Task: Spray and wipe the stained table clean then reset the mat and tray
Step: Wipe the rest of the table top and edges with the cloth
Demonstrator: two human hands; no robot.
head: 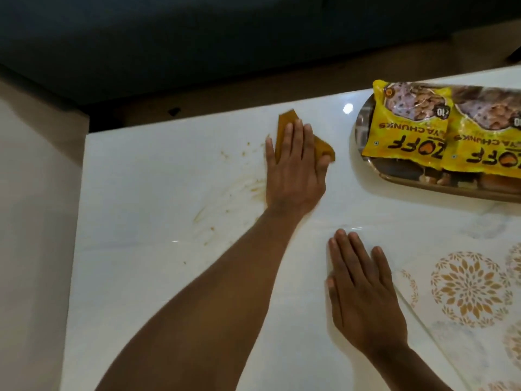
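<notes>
The white glossy table [174, 292] carries brownish-orange smears [225, 193] on its left part. My left hand [293, 170] lies flat, fingers straight, pressing an orange-brown cloth [324, 146] onto the table just right of the smears. My right hand [363, 294] rests flat, palm down, at the left edge of a pale mat with gold floral medallions [468, 289]. A dark oval tray [366, 170] sits at the far right, holding two yellow snack packets [406, 128]. No spray bottle is in view.
The table's left edge [80, 221] and far edge [225, 117] drop to a pale floor. A dark sofa [197, 38] stands beyond the far edge. The tray and the mat run out of view on the right.
</notes>
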